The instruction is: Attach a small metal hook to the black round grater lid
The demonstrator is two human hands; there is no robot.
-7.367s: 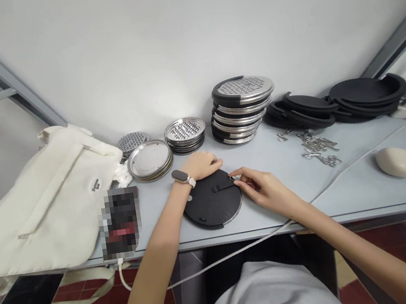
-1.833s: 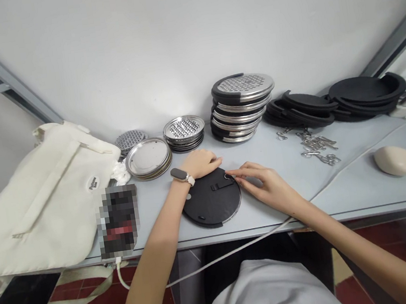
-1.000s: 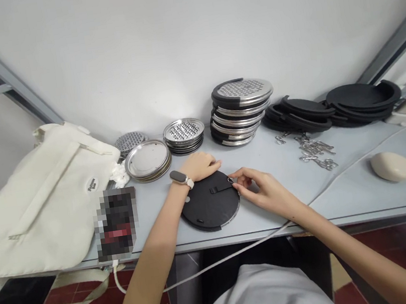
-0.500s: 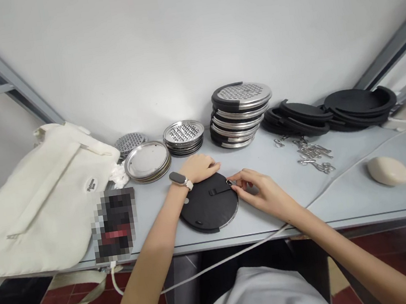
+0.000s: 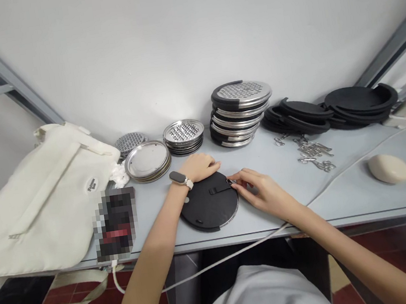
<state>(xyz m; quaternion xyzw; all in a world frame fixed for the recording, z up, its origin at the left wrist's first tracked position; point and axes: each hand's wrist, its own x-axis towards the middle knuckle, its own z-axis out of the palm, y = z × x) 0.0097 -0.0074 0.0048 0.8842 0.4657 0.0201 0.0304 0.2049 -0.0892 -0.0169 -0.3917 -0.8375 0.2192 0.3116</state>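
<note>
**Currently: Black Disc on Desk, Hands Set Apart**

The black disc (image 5: 211, 208) lies flat on the desk (image 5: 353, 201), near the front edge. The left hand (image 5: 200, 166) lies over the disc's far left edge, hiding part of it; from where I stand, I cannot tell whether its fingers grip. A wristband (image 5: 178, 177) is worn on that arm. The right hand (image 5: 263, 191) pinches a small metal ring (image 5: 229, 181) at the disc's right edge, beside a black strap (image 5: 219, 188).

Markings: the cream bag (image 5: 51, 203) on the left carries an oval patch (image 5: 92, 185) with two lines of dark lettering, too small to read with certainty. The phone-like device (image 5: 117, 224) beside it is blurred out.

Obstructions: a white cable (image 5: 232, 254) runs from the device, beneath both forearms, then across the desk to the right.

Surroundings, left to right behind the hands: plain steel discs (image 5: 147, 160), perforated grater discs (image 5: 184, 133), a tall stack (image 5: 241, 114) of black-edged graters, and black holders (image 5: 304, 107). Loose metal hooks (image 5: 314, 151) lie in front of the holders. A cream rounded object (image 5: 389, 168) sits well apart, at right.
</note>
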